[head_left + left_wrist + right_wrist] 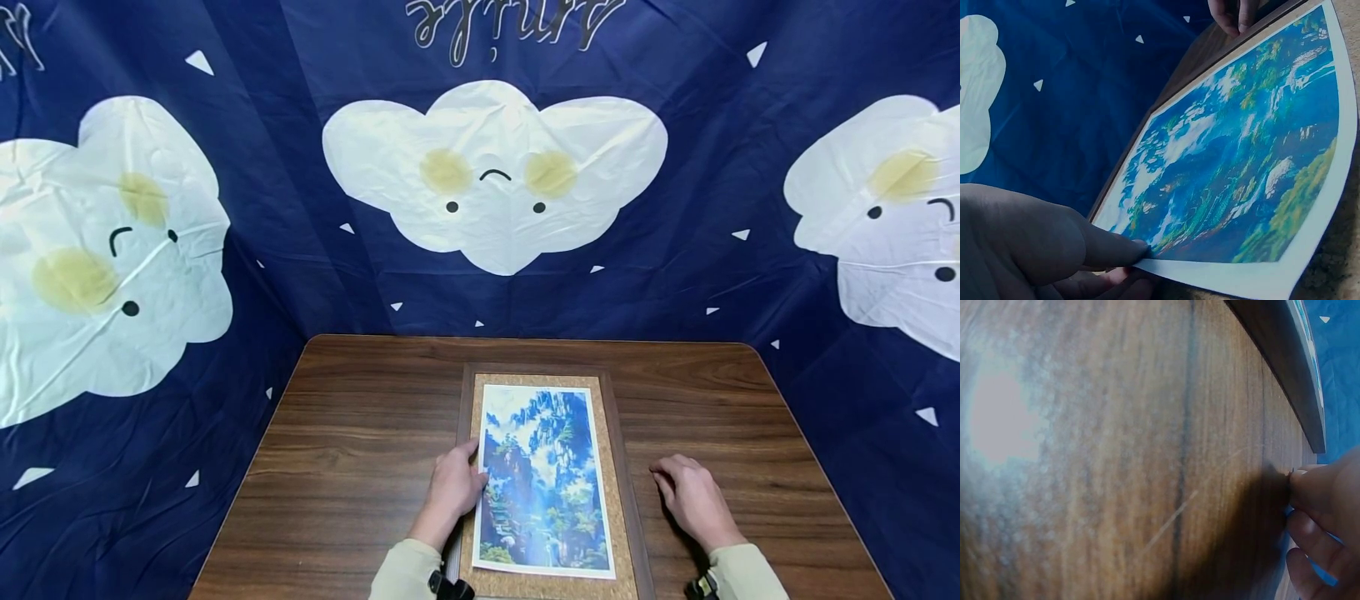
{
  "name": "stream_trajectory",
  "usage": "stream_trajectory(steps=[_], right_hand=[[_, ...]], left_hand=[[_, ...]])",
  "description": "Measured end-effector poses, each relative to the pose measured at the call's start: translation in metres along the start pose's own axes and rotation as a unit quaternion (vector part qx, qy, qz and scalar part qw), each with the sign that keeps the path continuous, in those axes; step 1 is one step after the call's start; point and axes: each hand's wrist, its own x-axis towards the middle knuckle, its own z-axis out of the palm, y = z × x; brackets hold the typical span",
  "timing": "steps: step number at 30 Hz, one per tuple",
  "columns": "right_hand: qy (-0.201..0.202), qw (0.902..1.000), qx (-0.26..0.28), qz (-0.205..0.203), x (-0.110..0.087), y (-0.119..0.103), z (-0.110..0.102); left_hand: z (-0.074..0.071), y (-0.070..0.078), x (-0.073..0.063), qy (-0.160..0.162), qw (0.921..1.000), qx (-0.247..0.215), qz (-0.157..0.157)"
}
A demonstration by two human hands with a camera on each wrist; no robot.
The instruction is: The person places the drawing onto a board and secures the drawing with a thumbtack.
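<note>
The print's left edge is pinched by the left hand (453,481), the thumb laid on top and fingers tucked beneath, where their tips are hidden. The right hand (692,492) is held low at the table, just beside the board's right edge, its fingers loosely bent around bare air; they are partly cut off in the right wrist view.

The blue mountain landscape print (543,475) is laid on a framed cork board (562,587), cork being left visible around its white border. Its paper is seen bowed along the gripped edge in the left wrist view. The board's brown frame (627,479) is set near the middle of the wood-grain table (345,467), its top side near the table's far edge; the near side is cut off. By the board's near left corner, a pale strip (452,558) is partly covered by the left wrist and cannot be identified.

Each sleeve is cut off below, a dark wrist device being half shown. Navy cloud-printed fabric (720,275) is hung behind, its upside-down lettering cropped above.
</note>
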Motion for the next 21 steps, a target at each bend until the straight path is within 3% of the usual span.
stream_trajectory(steps=[11,21], right_hand=[[-0.002,1.0000,-0.002,0.001,-0.0004,-0.0005,-0.0010],[-0.002,1.0000,0.000,-0.002,-0.0004,0.0003,-0.0005]], left_hand=[[0.0039,0.0014,-0.0003,0.007,0.9998,0.016,0.003],[0.0055,0.0030,0.0006,-0.005,0.9994,0.034,-0.008]])
